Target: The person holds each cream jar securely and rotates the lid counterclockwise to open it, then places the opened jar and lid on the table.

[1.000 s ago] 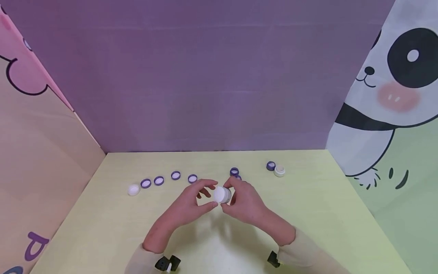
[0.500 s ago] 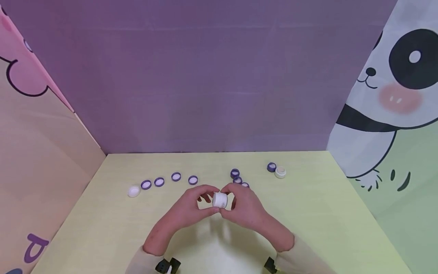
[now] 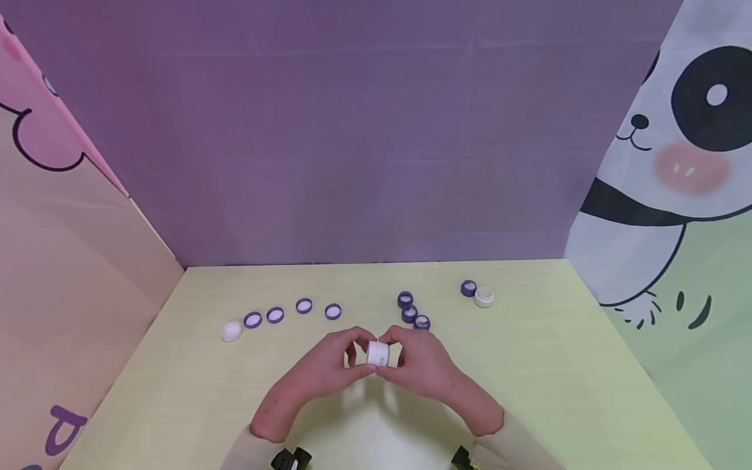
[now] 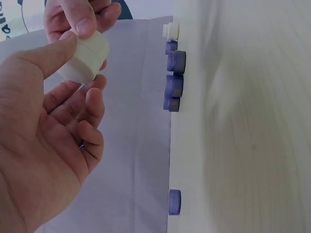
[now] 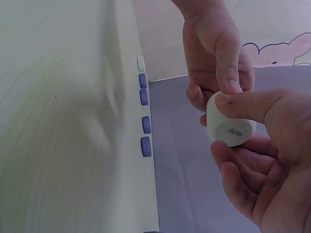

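Hands meet above the counter [image 3: 529, 365]: left hand [image 3: 320, 369] and right hand [image 3: 425, 365] both pinch the small white jar [image 3: 378, 353]. I think they twist its lid; next needs a firm turn.

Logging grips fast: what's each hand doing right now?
Left hand: pinches the white jar between thumb and fingers.
Right hand: holds the same jar from the other side.
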`<state>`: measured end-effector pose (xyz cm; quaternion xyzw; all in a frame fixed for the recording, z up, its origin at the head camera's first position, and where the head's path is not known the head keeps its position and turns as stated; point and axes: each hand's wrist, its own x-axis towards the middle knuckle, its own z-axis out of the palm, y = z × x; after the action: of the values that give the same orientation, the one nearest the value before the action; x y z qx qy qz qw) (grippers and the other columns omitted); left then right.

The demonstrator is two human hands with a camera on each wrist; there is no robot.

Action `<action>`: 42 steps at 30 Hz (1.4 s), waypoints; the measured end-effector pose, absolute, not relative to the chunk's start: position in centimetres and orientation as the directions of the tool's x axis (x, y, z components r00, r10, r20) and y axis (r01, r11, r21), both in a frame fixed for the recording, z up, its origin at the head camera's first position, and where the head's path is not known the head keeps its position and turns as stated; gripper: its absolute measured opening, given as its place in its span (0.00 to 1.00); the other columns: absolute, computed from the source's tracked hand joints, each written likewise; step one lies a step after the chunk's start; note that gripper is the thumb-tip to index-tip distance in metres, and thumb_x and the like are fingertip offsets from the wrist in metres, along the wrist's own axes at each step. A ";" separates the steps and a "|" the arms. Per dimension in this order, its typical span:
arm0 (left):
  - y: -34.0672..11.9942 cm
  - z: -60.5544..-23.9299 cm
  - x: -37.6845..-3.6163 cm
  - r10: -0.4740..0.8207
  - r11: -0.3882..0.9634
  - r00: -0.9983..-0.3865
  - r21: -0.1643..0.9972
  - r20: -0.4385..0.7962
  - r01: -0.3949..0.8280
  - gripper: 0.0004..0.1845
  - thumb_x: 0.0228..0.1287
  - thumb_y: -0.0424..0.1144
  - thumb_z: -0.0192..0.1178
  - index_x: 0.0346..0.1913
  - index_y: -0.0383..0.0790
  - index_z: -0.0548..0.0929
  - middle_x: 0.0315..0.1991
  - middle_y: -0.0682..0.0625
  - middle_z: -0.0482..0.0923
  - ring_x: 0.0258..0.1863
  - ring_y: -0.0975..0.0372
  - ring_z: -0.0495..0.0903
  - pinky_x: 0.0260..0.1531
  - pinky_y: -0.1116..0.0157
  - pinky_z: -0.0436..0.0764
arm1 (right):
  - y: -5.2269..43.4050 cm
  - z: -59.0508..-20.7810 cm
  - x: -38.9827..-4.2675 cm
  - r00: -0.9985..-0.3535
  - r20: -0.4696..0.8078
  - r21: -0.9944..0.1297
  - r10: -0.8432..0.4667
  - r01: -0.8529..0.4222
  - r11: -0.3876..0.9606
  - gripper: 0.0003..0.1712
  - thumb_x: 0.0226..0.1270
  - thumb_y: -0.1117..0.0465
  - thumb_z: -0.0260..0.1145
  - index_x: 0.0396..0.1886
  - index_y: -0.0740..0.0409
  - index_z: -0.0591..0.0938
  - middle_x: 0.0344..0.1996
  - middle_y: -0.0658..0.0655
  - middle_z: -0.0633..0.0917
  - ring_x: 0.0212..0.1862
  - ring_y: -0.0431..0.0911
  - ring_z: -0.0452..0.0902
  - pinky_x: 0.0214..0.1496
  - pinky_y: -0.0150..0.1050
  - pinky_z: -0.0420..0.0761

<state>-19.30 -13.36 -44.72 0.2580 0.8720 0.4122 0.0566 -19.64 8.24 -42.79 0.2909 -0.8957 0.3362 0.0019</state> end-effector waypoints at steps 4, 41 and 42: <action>-13.3 -44.8 -19.3 0.509 0.515 -0.853 0.753 0.115 0.409 0.16 0.61 0.42 0.68 0.49 0.53 0.76 0.37 0.63 0.76 0.31 0.64 0.74 0.25 0.67 0.76 | 8.2 -42.9 -19.7 -0.819 0.228 -0.575 -0.526 -0.549 0.606 0.18 0.52 0.50 0.77 0.40 0.49 0.82 0.25 0.40 0.81 0.23 0.36 0.73 0.23 0.30 0.71; -14.3 -44.6 -19.1 0.542 0.438 -0.833 0.808 0.113 0.395 0.14 0.65 0.43 0.64 0.47 0.55 0.71 0.34 0.59 0.77 0.24 0.66 0.73 0.23 0.69 0.74 | 6.9 -44.2 -18.9 -0.781 0.393 -0.617 -0.486 -0.616 0.491 0.16 0.58 0.54 0.75 0.42 0.53 0.80 0.31 0.43 0.83 0.31 0.39 0.78 0.33 0.30 0.80; -14.3 -44.7 -19.1 0.546 0.432 -0.830 0.810 0.114 0.396 0.13 0.66 0.43 0.64 0.47 0.55 0.70 0.34 0.59 0.77 0.24 0.66 0.73 0.23 0.69 0.74 | 6.9 -44.2 -18.9 -0.782 0.392 -0.625 -0.485 -0.613 0.484 0.16 0.58 0.54 0.75 0.42 0.53 0.80 0.32 0.43 0.83 0.31 0.39 0.78 0.33 0.31 0.80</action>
<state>-19.11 -14.31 -44.66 0.2795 0.8423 0.4535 0.0826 -18.91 6.88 -44.16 0.3199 -0.8576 0.3945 0.0813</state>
